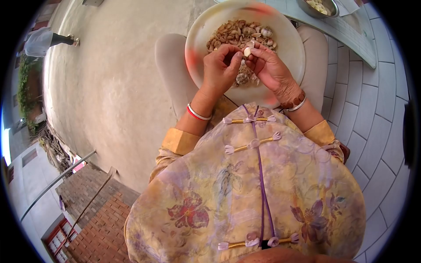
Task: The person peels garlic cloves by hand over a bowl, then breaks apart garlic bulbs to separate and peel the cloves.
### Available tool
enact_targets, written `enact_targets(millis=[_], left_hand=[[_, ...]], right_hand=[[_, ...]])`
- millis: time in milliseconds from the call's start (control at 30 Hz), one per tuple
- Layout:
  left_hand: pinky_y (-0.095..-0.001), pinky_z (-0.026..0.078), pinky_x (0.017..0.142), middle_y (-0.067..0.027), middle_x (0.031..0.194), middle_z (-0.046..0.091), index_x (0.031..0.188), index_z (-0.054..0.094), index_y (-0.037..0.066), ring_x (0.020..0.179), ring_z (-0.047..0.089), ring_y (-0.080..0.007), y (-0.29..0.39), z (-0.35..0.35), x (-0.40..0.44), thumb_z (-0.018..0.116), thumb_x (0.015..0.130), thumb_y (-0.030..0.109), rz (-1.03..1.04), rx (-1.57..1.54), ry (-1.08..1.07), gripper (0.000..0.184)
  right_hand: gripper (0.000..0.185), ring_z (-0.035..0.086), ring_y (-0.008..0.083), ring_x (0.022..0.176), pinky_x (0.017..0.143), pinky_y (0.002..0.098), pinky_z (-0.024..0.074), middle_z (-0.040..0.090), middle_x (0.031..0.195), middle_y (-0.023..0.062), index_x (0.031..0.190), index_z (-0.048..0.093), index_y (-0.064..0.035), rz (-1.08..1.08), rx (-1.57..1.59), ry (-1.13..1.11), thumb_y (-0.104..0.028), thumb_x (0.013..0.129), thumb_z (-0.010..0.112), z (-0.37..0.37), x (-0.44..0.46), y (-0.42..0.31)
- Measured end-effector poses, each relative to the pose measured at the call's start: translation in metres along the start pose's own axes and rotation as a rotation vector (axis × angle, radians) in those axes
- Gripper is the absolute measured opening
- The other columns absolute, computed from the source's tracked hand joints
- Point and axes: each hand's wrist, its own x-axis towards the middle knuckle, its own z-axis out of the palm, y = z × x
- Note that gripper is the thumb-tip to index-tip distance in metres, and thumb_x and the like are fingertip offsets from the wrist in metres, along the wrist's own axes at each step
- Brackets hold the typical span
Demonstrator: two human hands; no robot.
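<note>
A pale garlic clove is pinched between the thumb and fingers of my right hand, with a bit of pinkish skin beside it. Close against it, my left hand has its thumb and fingertips pressed together; whatever they hold is too small to make out. Both hands are over a wide white basin with reddish patches, resting on my lap. Brown, unpeeled cloves and loose skins cover the basin's middle. A whole garlic bulb lies at the far right of the pile, and another bulb sits nearer me.
A metal bowl of peeled cloves stands on a glass-topped table at upper right. Grey tiles run down the right, and a concrete floor spreads left. A person is far off at upper left.
</note>
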Motion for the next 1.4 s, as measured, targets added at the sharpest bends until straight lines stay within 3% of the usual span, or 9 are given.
enact_targets(millis=[67,133,367,533,600,967,1167,1233,1400], left_hand=[[-0.0196,0.047,0.057,-0.0018,0.07,0.063,0.089,0.065,-0.002,0.061,0.057,-0.0058,0.008,0.002,-0.001,0.063,0.084,0.006,0.005,0.067,-0.018,0.009],[-0.0211,0.047,0.054,-0.0041,0.067,0.064,0.089,0.065,-0.001,0.057,0.059,-0.0076,0.006,0.004,-0.001,0.064,0.083,0.005,0.157,0.263,0.001,0.009],[-0.0259,0.05,0.054,-0.0095,0.068,0.066,0.09,0.066,0.001,0.059,0.064,-0.0139,0.001,0.008,-0.002,0.065,0.082,0.004,0.182,0.34,0.014,0.009],[-0.0334,0.05,0.056,-0.0141,0.074,0.064,0.088,0.064,0.003,0.063,0.064,-0.0281,0.007,0.004,0.001,0.064,0.08,0.005,0.16,0.311,-0.014,0.008],[-0.0339,0.05,0.056,-0.0137,0.073,0.064,0.086,0.064,0.003,0.063,0.064,-0.0282,0.007,0.005,0.001,0.064,0.079,0.005,0.149,0.329,-0.016,0.007],[-0.0287,0.047,0.051,-0.0126,0.063,0.059,0.08,0.062,0.001,0.053,0.059,-0.0174,0.013,0.003,0.004,0.063,0.078,0.006,0.129,0.213,0.002,0.005],[-0.0239,0.044,0.049,-0.0048,0.059,0.056,0.076,0.06,0.0,0.052,0.052,-0.0079,0.012,0.007,0.002,0.062,0.077,0.003,0.097,0.152,0.045,0.004],[-0.0201,0.04,0.046,0.0017,0.058,0.055,0.071,0.059,0.0,0.053,0.049,-0.002,0.013,0.006,0.001,0.058,0.08,0.002,-0.143,-0.047,0.015,0.009],[-0.0188,0.039,0.046,-0.002,0.064,0.059,0.079,0.057,0.002,0.052,0.052,-0.0072,0.005,-0.001,0.004,0.054,0.085,0.004,-0.377,-0.385,-0.043,0.007]], right_hand=[[0.012,0.061,0.01,0.078,0.074,0.0243,0.0528,0.063,0.089,0.0018,0.1,0.056,-0.0063,-0.014,-0.008,0.003,-0.006,0.089,0.057,-0.001,0.0,0.0],[0.012,0.061,0.0096,0.078,0.074,0.0242,0.0527,0.063,0.089,0.0016,0.1,0.057,-0.0062,-0.03,-0.015,0.006,-0.007,0.089,0.058,-0.001,0.001,0.0],[0.014,0.06,0.0084,0.075,0.073,0.0228,0.0519,0.063,0.089,0.0018,0.1,0.06,-0.0046,-0.179,-0.237,0.078,-0.008,0.087,0.062,0.007,-0.004,0.001],[0.013,0.058,0.007,0.074,0.07,0.0221,0.0512,0.062,0.087,0.0012,0.099,0.06,-0.0041,-0.202,-0.339,0.171,-0.008,0.087,0.062,0.014,-0.005,0.003],[0.012,0.058,0.0069,0.073,0.07,0.0221,0.0511,0.062,0.087,0.0013,0.099,0.059,-0.0031,-0.258,-0.344,0.144,-0.008,0.087,0.062,0.016,-0.005,0.006],[0.011,0.057,0.007,0.072,0.069,0.022,0.0511,0.061,0.086,0.0012,0.098,0.059,-0.0032,-0.267,-0.378,0.129,-0.008,0.088,0.061,0.02,-0.008,0.005],[0.013,0.058,0.0073,0.074,0.069,0.0231,0.0505,0.061,0.087,-0.0002,0.101,0.059,-0.0054,-0.179,-0.299,0.084,-0.013,0.091,0.056,0.016,-0.005,0.006],[0.013,0.057,0.006,0.076,0.069,0.0216,0.0491,0.061,0.088,-0.0013,0.098,0.062,-0.0051,-0.153,-0.349,0.114,-0.014,0.091,0.055,0.02,-0.01,0.001],[0.02,0.055,0.0047,0.072,0.066,0.0206,0.0478,0.061,0.082,-0.0016,0.104,0.063,-0.0022,-0.12,-0.42,0.107,-0.015,0.091,0.055,0.02,-0.013,0.0]])
